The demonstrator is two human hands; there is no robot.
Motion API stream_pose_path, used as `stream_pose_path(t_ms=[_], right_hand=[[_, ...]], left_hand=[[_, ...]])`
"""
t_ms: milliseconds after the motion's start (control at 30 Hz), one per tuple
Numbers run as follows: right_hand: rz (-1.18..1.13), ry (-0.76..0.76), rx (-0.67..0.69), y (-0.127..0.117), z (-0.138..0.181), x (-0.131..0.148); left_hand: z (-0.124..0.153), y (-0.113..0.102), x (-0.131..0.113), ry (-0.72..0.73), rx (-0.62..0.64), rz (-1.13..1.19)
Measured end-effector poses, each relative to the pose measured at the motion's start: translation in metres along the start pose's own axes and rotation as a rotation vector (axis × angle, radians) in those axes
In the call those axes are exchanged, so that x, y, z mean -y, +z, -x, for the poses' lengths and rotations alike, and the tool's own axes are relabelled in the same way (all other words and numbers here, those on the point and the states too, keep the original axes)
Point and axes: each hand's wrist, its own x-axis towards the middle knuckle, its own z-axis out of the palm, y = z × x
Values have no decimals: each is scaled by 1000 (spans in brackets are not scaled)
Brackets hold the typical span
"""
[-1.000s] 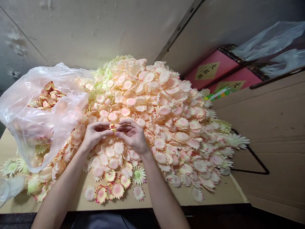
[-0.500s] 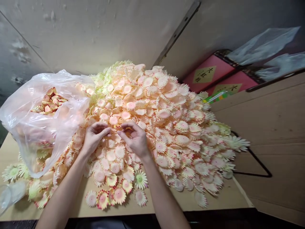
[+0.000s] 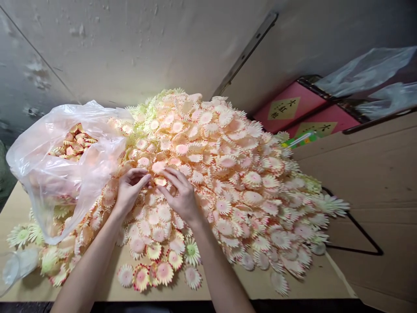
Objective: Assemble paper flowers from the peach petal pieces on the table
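A large heap of artificial flower petal discs (image 3: 224,161), pale pink and cream with fringed edges, covers the table. Over its near left part my left hand (image 3: 130,191) is closed in a pinch; what its fingertips hold, if anything, is too small to make out. Beside it, my right hand (image 3: 180,195) has thumb and fingers closed around the edge of a small yellowish petal disc (image 3: 160,181) with a reddish rim. The two hands face each other, a short gap apart. Several loose discs lie at the table's front, among them a green-centred one (image 3: 191,251).
On the left, a translucent plastic bag (image 3: 97,152) holds more red-tipped pieces. A clear plastic cup (image 3: 16,269) lies at the near left. Cardboard (image 3: 368,174) and red boxes (image 3: 286,108) stand to the right. A wall (image 3: 130,48) rises behind the heap.
My right hand's fingers have straightened somewhat, and a yellowish petal disc now shows between its fingertips. The left hand stays nearly in place. The whole view has shifted slightly.
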Motion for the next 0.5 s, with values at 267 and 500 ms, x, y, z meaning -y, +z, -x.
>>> stream_pose_path(t_ms=[267,500], right_hand=[[30,6,-113,-9,-1,7],[-384,196,-65,-8,1,13]], left_hand=[[2,0,-1,34,43,-26],[5,-2,4,124,219,-40]])
